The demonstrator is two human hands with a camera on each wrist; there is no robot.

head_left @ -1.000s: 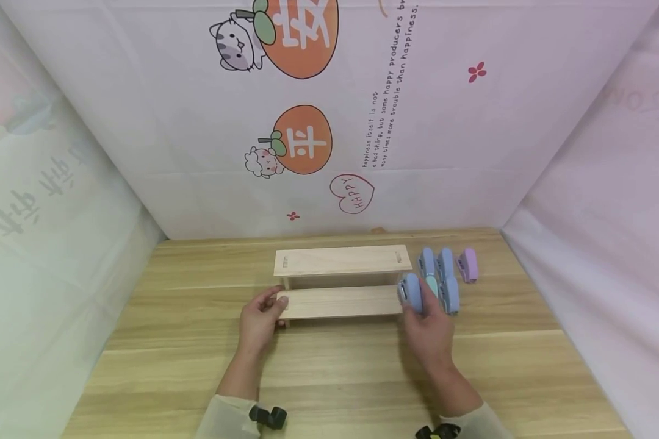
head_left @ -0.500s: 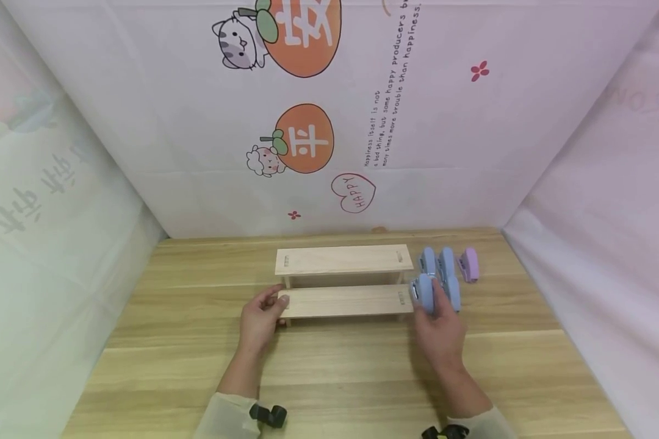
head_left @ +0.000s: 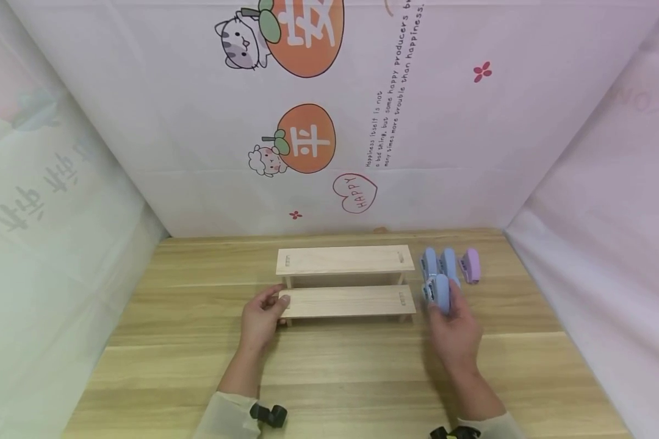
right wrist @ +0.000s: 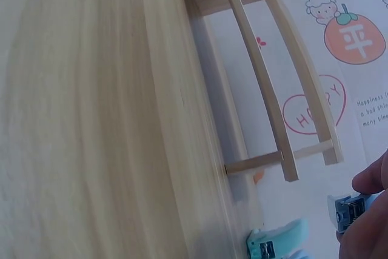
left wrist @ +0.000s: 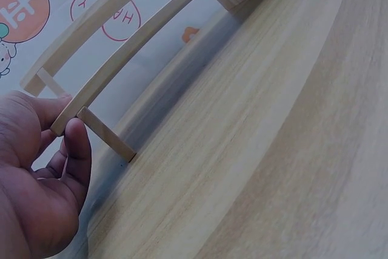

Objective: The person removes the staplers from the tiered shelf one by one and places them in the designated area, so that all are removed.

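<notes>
A two-tier wooden stand has a front board (head_left: 346,302) and a higher back board (head_left: 340,260). At its left end my left hand (head_left: 260,324) pinches the front board, thumb on top; the left wrist view shows fingers under the board beside a leg (left wrist: 109,134). To the right of the stand my right hand (head_left: 456,335) grips a light blue stapler (head_left: 441,294), whose front end shows in the right wrist view. Behind it stand two blue staplers (head_left: 429,262) and a purple stapler (head_left: 471,266). A teal stapler (right wrist: 277,241) appears low in the right wrist view.
The stand and staplers are on a wood-grain table (head_left: 329,378). A white printed cloth (head_left: 417,201) hangs behind the table's far edge, and pale cloth sides (head_left: 598,256) rise at left and right.
My right hand has carried the blue stapler rightward, off the right end of the front board and in front of the other staplers. My left hand has stayed on the board.
</notes>
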